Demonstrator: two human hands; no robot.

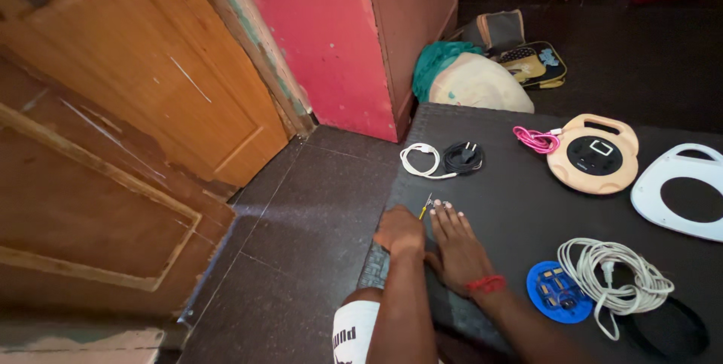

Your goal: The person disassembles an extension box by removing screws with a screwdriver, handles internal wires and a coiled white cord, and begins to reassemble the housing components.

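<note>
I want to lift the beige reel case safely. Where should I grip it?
Grip the arched handle at the far edge of the beige case. It lies flat, and the handle slot lets fingers hook through from above. Avoid the pink cable at its left.

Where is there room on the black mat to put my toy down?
The mat is bare in the middle, between the hands, the black cable and the tan reel. The right edge is crowded: white ring, grey cord, blue disc. The left hand and right hand fill the near corner.
</note>
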